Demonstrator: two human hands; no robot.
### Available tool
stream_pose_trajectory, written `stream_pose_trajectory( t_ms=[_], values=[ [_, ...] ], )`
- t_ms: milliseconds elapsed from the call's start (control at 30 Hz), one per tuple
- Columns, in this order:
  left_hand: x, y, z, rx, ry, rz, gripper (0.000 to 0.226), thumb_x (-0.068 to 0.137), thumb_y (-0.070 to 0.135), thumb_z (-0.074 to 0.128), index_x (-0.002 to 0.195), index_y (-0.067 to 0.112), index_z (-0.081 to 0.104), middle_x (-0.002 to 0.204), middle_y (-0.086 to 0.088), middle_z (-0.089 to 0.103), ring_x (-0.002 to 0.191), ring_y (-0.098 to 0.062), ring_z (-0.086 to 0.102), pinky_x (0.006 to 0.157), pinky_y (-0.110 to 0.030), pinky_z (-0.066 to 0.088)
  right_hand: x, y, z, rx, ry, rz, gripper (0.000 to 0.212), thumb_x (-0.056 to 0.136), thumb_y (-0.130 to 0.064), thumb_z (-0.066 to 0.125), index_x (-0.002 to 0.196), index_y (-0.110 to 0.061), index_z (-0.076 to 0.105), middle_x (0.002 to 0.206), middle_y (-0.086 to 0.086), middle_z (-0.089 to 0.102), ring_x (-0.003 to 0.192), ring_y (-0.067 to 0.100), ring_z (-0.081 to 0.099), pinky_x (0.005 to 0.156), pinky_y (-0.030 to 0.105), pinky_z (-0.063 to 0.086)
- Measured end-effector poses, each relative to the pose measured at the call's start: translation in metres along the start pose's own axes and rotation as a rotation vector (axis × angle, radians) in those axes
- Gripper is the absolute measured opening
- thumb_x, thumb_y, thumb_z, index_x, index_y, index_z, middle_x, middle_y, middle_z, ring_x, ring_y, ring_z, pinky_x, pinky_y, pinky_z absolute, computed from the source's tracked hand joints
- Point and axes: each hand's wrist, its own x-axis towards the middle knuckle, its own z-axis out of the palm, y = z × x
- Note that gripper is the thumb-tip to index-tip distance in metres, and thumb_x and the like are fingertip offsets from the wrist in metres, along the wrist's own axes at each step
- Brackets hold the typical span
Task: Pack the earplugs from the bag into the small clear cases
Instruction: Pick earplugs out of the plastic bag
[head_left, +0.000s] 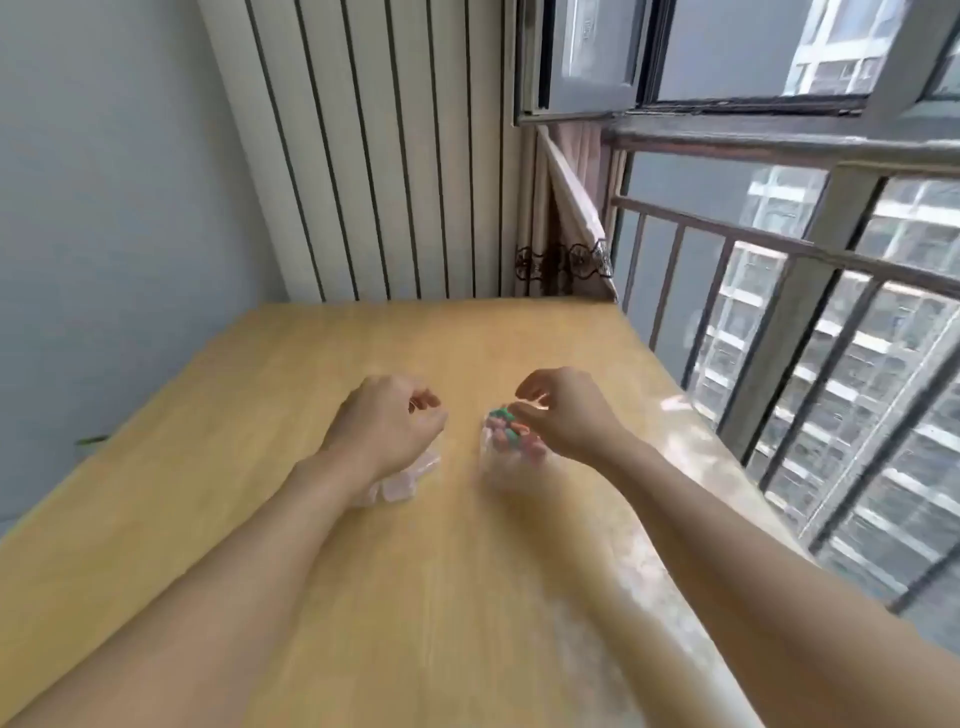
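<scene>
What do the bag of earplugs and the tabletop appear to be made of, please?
Bag: probably thin clear plastic film, since the coloured earplugs show through it. Tabletop: looks like light wood or wood-look laminate, smooth with faint grain; blur leaves that open.

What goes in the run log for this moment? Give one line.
phase: start | left hand: above clear cases, curled | right hand: at bag of earplugs, grip unclear | surface: wooden table

Light wooden table (249, 467) with clear bag of earplugs (506, 434) beside small clear cases (402, 480).
</scene>
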Motion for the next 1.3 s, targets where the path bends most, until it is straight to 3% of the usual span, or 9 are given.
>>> stream_pose_trajectory(
  t_ms=[100,233,467,633,767,900,1000,1167,1300],
  values=[
    [-0.036,0.008,0.004,-0.023,0.0,-0.044,0.014,0.084,0.04,0.065,0.078,0.028,0.07,0.083,0.009,0.07,0.078,-0.016,0.067,0.075,-0.034,0.056,-0.039,0.011,-0.008,0.054,0.054,0.028,0.027,0.086,-0.03,0.072,0.106,-0.011,0.075,0.104,0.006,0.075,0.091,0.025,0.069,0.08,0.038,0.056],
    [-0.067,0.021,0.02,-0.086,-0.018,-0.102,0.009,0.08,0.033,0.067,0.071,0.031,0.067,0.068,0.012,0.067,0.066,-0.007,0.063,0.071,-0.035,0.057,-0.077,0.013,-0.003,0.108,0.101,-0.049,0.015,0.08,-0.027,0.073,0.094,-0.02,0.073,0.088,-0.006,0.066,0.077,0.011,0.058,0.072,0.03,0.048],
    [-0.075,0.027,0.074,-0.177,0.032,-0.049,0.013,0.08,0.031,0.065,0.071,0.022,0.066,0.056,0.005,0.06,0.059,-0.011,0.059,0.06,-0.032,0.053,-0.081,0.018,0.039,-0.274,0.096,-0.27,0.021,0.088,-0.029,0.066,0.108,-0.029,0.072,0.124,-0.005,0.062,0.116,0.024,0.053,0.087,0.039,0.044],
    [-0.051,0.017,0.087,-0.291,0.072,-0.077,0.016,0.079,0.027,0.069,0.065,0.02,0.067,0.051,0.004,0.059,0.05,-0.011,0.053,0.053,-0.027,0.047,-0.046,0.015,0.048,-0.268,0.07,-0.218,0.022,0.097,-0.028,0.053,0.09,-0.02,0.072,0.097,0.001,0.071,0.093,0.028,0.062,0.075,0.039,0.049],
    [-0.042,0.018,0.087,-0.57,0.091,-0.168,0.019,0.085,0.028,0.072,0.065,0.028,0.071,0.048,0.017,0.059,0.045,-0.002,0.05,0.051,-0.018,0.041,-0.035,0.002,0.06,-0.01,0.153,-0.082,0.027,0.094,-0.015,0.056,0.068,-0.016,0.05,0.067,0.004,0.063,0.063,0.029,0.051,0.064,0.044,0.05],
    [-0.043,0.016,0.084,-0.777,0.068,-0.263,0.01,0.092,0.022,0.071,0.083,0.019,0.075,0.061,0.007,0.072,0.059,-0.013,0.07,0.043,-0.016,0.041,-0.053,-0.007,0.056,-0.026,0.037,-0.125,0.007,0.091,-0.022,0.06,0.086,-0.021,0.065,0.082,-0.006,0.061,0.078,0.016,0.054,0.066,0.034,0.045],
    [-0.043,0.019,0.083,-0.747,0.051,-0.233,0.014,0.091,0.019,0.07,0.077,0.019,0.073,0.058,0.003,0.07,0.054,-0.012,0.067,0.04,-0.015,0.04,-0.058,-0.006,0.05,-0.2,-0.059,-0.07,0.017,0.094,-0.028,0.055,0.096,-0.018,0.069,0.102,-0.001,0.06,0.097,0.017,0.057,0.076,0.035,0.05],
    [-0.045,0.02,0.084,-0.681,0.018,-0.195,0.013,0.089,0.021,0.072,0.076,0.02,0.073,0.059,-0.004,0.071,0.041,-0.004,0.053,0.045,-0.021,0.044,-0.048,-0.004,0.045,-0.404,-0.079,-0.101,0.019,0.093,-0.015,0.051,0.079,-0.016,0.062,0.093,0.005,0.064,0.087,0.027,0.061,0.064,0.035,0.04],
    [-0.044,0.022,0.081,-0.739,0.009,-0.221,0.016,0.089,0.023,0.073,0.075,0.016,0.073,0.057,0.0,0.069,0.041,-0.008,0.054,0.043,-0.021,0.044,-0.049,-0.003,0.049,-0.037,0.061,-0.011,0.025,0.092,-0.011,0.054,0.067,-0.009,0.057,0.066,0.006,0.061,0.064,0.02,0.054,0.058,0.032,0.038]
  ],
)
